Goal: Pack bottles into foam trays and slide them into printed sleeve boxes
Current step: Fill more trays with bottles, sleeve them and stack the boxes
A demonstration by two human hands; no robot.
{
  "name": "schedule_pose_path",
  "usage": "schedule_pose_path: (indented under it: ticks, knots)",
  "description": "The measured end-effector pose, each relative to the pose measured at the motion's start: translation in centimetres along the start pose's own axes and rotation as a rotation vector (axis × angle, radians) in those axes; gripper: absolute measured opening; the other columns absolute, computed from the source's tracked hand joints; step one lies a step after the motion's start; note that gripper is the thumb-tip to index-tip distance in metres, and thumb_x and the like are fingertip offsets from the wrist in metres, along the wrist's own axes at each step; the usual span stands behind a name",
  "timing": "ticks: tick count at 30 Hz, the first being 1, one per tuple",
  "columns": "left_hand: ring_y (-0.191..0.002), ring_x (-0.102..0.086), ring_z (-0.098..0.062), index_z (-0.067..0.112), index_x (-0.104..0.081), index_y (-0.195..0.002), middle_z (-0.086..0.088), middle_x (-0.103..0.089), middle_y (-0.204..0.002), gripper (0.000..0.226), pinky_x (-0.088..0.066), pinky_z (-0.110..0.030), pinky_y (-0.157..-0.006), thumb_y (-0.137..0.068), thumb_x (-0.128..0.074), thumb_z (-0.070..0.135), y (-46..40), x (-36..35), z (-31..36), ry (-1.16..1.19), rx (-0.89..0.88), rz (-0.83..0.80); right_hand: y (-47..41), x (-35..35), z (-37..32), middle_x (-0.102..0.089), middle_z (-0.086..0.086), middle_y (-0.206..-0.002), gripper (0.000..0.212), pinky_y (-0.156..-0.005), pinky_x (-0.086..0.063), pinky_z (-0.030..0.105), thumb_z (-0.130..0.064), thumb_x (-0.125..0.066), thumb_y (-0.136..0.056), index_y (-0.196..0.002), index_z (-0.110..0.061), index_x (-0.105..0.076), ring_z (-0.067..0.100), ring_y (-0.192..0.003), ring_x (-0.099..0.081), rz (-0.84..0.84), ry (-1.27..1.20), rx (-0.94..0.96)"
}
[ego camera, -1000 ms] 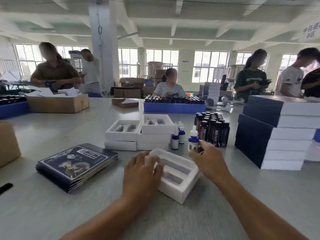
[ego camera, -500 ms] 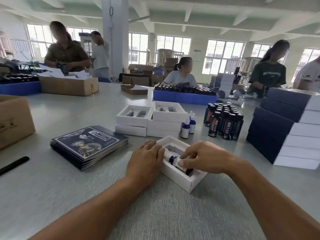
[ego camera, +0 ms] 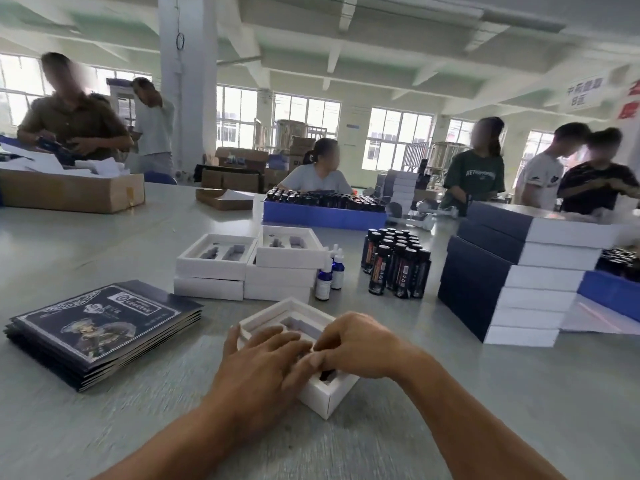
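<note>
Both hands are lying on the white foam tray [ego camera: 325, 393] on the grey surface [ego camera: 485, 393]. The left hand [ego camera: 258, 363] is pressing with flat, relaxed fingers. The right hand [ego camera: 360, 344] is curling its fingers over a dark bottle [ego camera: 326, 375] in the tray.

Two dropper bottles [ego camera: 328, 271], perhaps six white trays [ego camera: 215, 257].

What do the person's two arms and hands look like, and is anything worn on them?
Both forearms are bare up to the frame edge, with no sleeves visible. The left hand and right hand wear no gloves, and no watch, ring or bracelet shows. Motion blur softens fine detail.
</note>
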State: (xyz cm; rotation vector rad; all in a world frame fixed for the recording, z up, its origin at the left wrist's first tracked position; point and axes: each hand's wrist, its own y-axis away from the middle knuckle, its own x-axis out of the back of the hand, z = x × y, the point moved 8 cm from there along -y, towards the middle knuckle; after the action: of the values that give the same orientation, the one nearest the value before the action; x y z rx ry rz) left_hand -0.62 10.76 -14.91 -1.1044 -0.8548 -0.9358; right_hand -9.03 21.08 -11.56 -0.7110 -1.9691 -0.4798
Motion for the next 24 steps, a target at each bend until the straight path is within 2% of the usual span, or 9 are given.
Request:
schedule_pose_path:
  ticks: [4, 6, 9, 11, 16, 18, 20, 22, 24]
  knots:
    - [-0.137, -0.018, 0.012, 0.053, -0.042, -0.135, 0.036, -0.036, -0.142, 0.094, 0.011, -0.049, -0.115, -0.069, 0.018, 0.083, -0.6, -0.1, 0.1, 0.017, 0.006, -0.007, 0.4, 3.0, 3.3, -0.075, 0.001, -0.083, 0.009, -0.068, -0.057, 0.026, -0.028, -0.068, -0.090, -0.088, -0.023, -0.076, 0.009, -0.071, -0.068, 0.210, -0.356, -0.045]
    - [-0.136, -0.017, 0.012, 0.054, -0.041, -0.134, 0.038, -0.035, -0.141, 0.085, 0.012, -0.049, -0.115, -0.073, 0.011, 0.080, -1.2, -0.3, 0.6, 0.047, 0.012, -0.047, 0.7, 4.9, 6.3, -0.072, 0.002, -0.074, 0.010, -0.059, -0.054, 0.022, -0.021, -0.067, -0.089, -0.081, -0.021, -0.074, 0.005, -0.060, -0.063, 0.448, -0.432, -0.125]
    - [-0.133, -0.018, 0.013, 0.053, -0.042, -0.130, 0.038, -0.036, -0.138, 0.059, 0.012, -0.049, -0.115, -0.086, -0.008, 0.071, -2.1, -0.7, 1.5, 0.080, 0.015, -0.089, 1.6, 6.1, 10.9, -0.069, -0.004, -0.071, 0.010, -0.060, -0.051, 0.023, -0.019, -0.067, -0.088, -0.080, -0.022, -0.071, 0.006, -0.064, -0.063, 0.710, -0.405, -0.311]
    - [-0.131, -0.019, 0.015, 0.053, -0.042, -0.128, 0.039, -0.036, -0.136, 0.054, 0.012, -0.047, -0.115, -0.086, -0.011, 0.069, -2.5, -0.8, 1.8, 0.066, 0.006, -0.082, 1.3, 5.6, 13.3, -0.070, -0.005, -0.078, 0.007, -0.070, -0.055, 0.028, -0.021, -0.068, -0.089, -0.081, -0.023, -0.068, 0.009, -0.073, -0.065, 0.714, -0.401, -0.391]
    - [-0.124, -0.017, 0.024, 0.058, -0.044, -0.123, 0.048, -0.036, -0.125, 0.079, 0.009, -0.044, -0.116, -0.064, 0.007, 0.072, -2.9, -0.2, 1.9, 0.081, -0.022, 0.043, -2.3, 5.4, 15.8, -0.069, -0.001, -0.085, 0.023, -0.077, -0.053, 0.033, -0.038, -0.065, -0.091, -0.088, -0.016, -0.068, 0.014, -0.081, -0.065, 0.602, -0.158, -0.519]
    - [-0.115, -0.034, 0.025, 0.060, -0.057, -0.106, 0.049, -0.046, -0.111, 0.059, -0.011, -0.053, -0.115, -0.072, -0.010, 0.069, -3.0, 0.3, 2.5, 0.076, -0.044, 0.056, -4.1, 6.0, 16.3, -0.067, 0.002, -0.091, 0.031, -0.078, -0.052, 0.035, -0.042, -0.064, -0.091, -0.097, -0.012, -0.065, 0.019, -0.086, -0.065, 0.615, -0.159, -0.533]
    - [-0.096, -0.055, 0.016, 0.056, -0.066, -0.082, 0.043, -0.059, -0.093, 0.030, -0.034, -0.048, -0.103, -0.076, -0.036, 0.058, -2.8, 0.9, 2.8, 0.174, -0.088, 0.146, -5.9, 6.5, 16.7, -0.067, 0.003, -0.099, 0.036, -0.073, -0.049, 0.032, -0.043, -0.062, -0.091, -0.110, -0.012, -0.063, 0.020, -0.090, -0.064, 0.624, -0.124, -0.547]
    - [-0.091, -0.057, 0.013, 0.052, -0.067, -0.075, 0.040, -0.061, -0.087, 0.022, -0.033, -0.033, -0.098, -0.073, -0.045, 0.054, -2.7, 0.9, 2.9, 0.261, -0.107, 0.210, -7.6, 7.0, 17.0, -0.065, 0.002, -0.094, 0.037, -0.068, -0.046, 0.031, -0.046, -0.062, -0.090, -0.106, -0.013, -0.062, 0.021, -0.087, -0.063, 0.642, -0.072, -0.559]
    - [-0.092, -0.055, 0.012, 0.052, -0.067, -0.074, 0.039, -0.061, -0.087, 0.021, -0.032, -0.031, -0.095, -0.073, -0.045, 0.054, -3.0, 0.9, 2.7, 0.286, -0.127, 0.233, -9.1, 7.5, 17.4, -0.059, -0.001, -0.080, 0.038, -0.064, -0.043, 0.031, -0.052, -0.063, -0.088, -0.086, -0.014, -0.058, 0.021, -0.078, -0.059, 0.655, -0.042, -0.569]
